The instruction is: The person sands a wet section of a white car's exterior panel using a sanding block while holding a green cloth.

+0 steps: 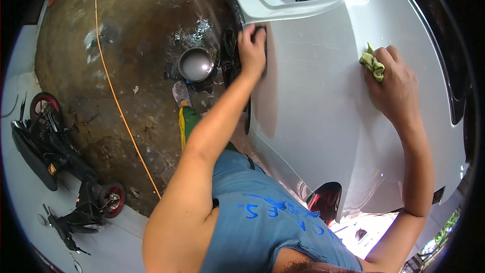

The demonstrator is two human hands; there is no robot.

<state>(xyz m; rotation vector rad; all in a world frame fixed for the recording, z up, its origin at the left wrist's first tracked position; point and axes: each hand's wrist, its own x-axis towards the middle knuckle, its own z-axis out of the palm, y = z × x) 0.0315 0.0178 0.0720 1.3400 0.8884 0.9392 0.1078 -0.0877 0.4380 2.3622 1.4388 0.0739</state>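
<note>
A white car's body panel (308, 86) fills the right half of the view. My right hand (395, 83) is closed round a crumpled yellow-green cloth (373, 65), which rests against the panel. Over by the wheel arch, my left hand (251, 53) has its fingers bent over a dark, pad-like thing (264, 53) against the panel edge. That thing is partly covered by the hand, so its kind is unclear. The car's wheel (230, 50) shows just left of the left hand.
A round basin (196, 64) of cloudy liquid stands on the wet brown floor (146, 25). An orange hose or cord (108, 73) crosses the floor. Black motorbikes (48, 146) stand at the left. My shoe (180, 92) is near the basin; a red tail light (325, 201) sits low on the car.
</note>
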